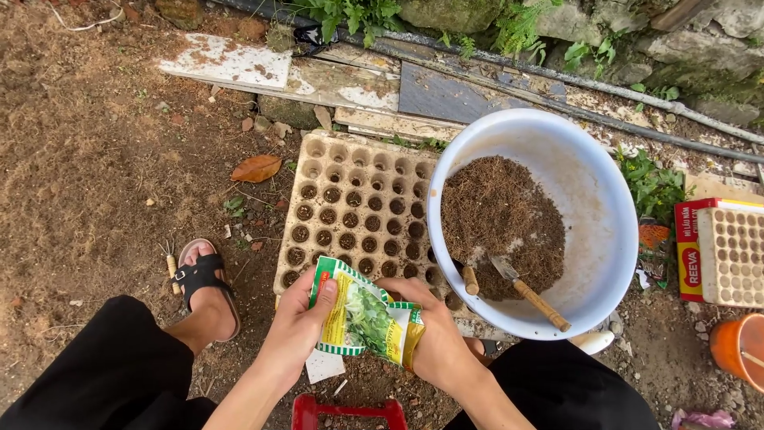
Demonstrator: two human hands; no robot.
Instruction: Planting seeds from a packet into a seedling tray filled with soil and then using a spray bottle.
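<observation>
Both of my hands hold a small seed packet [362, 314], green and white with a picture of leafy greens and a yellow end. My left hand [296, 325] grips its left edge with the thumb on top. My right hand [436, 342] holds the crumpled yellow right end. Just beyond the packet lies a beige seedling tray [360, 209] with many round cells, most of them filled with dark soil. A large white basin [593, 203] partly rests over the tray's right side and holds brown fibrous soil [497, 215] and two small wooden-handled tools [529, 293].
I squat on bare dirt, my sandalled left foot [205, 285] at the left. A red plastic piece [348, 412] sits between my knees. A second seedling tray [736, 255] on a red box and an orange pot [740, 346] stand at the right. Boards, pipes, stones and plants line the far edge.
</observation>
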